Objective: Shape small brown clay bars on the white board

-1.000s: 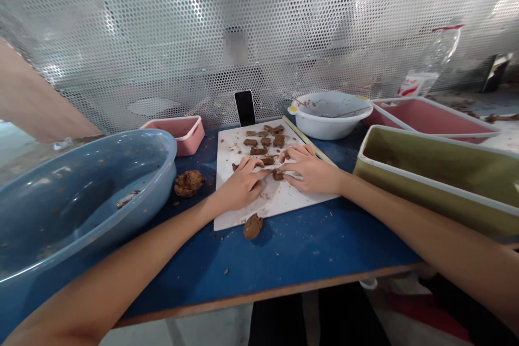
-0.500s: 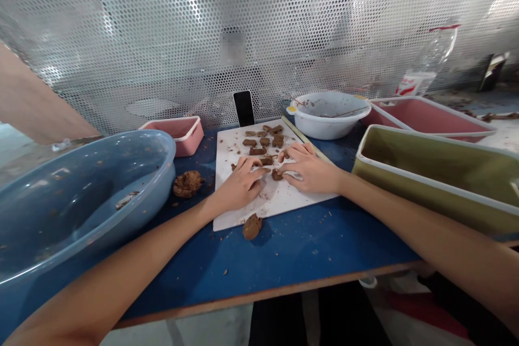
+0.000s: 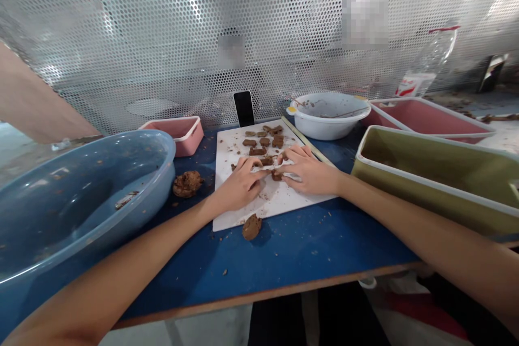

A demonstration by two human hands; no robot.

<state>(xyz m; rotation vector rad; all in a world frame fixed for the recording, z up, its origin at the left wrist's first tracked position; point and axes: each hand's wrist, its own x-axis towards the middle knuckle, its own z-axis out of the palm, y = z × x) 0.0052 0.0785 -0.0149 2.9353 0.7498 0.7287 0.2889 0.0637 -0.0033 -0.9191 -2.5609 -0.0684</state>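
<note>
A small piece of brown clay (image 3: 277,175) lies on the white board (image 3: 231,211), between my two hands. My right hand (image 3: 310,170) has its thumb and a finger closed on the piece's right side, the other fingers arched above. From the other side my left hand (image 3: 241,184) reaches in, fingers bent and apart, its index fingertip touching the piece; the hand grips nothing. Just beyond the fingers lies a clay strip (image 3: 266,161), partly hidden. Several shaped clay pieces (image 3: 264,141) sit farther back on the board. A rounded clay lump (image 3: 252,226) rests at the near edge.
A large blue basin (image 3: 162,173) and a rough clay lump (image 3: 187,184) stand left. Behind are a pink box (image 3: 190,143) and a phone (image 3: 244,108). A stick (image 3: 302,135), white basin (image 3: 330,127), green bin (image 3: 425,173) and pink bin (image 3: 446,132) are right.
My left index fingertip has shifted slightly right, onto the clay piece. The right hand has barely moved, and the other pieces lie as before.
</note>
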